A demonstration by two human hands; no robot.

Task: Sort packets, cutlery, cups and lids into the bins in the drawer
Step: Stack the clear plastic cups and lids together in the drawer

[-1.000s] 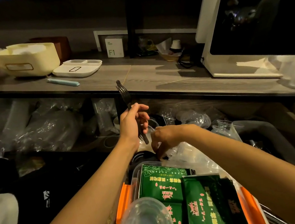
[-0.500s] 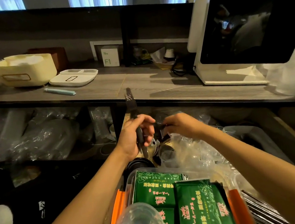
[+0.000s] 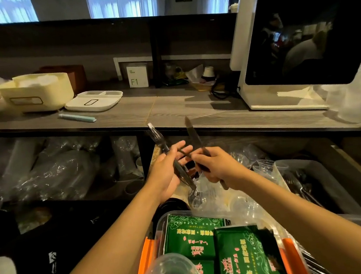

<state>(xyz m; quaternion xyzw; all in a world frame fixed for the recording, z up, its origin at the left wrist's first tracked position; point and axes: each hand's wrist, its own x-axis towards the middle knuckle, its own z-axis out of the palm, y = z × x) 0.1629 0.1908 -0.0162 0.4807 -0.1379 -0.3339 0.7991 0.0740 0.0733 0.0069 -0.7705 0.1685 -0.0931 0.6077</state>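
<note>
Right now your left hand [image 3: 166,175] grips wrapped black cutlery [image 3: 170,158], your right hand [image 3: 218,166] grips a black knife [image 3: 194,135], both raised above the drawer's green packets [image 3: 239,257].

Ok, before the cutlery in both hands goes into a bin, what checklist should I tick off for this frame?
1. Left hand grips the wrapped fork: ok.
2. Right hand grips the black knife: ok.
3. The two pieces held apart, not tangled: ok.
4. Grey cutlery bin on the right unobstructed: ok.
5. Bin holds matching cutlery: cannot tell, contents dark.
6. Green packets already in the orange-latched box: ok.
</note>
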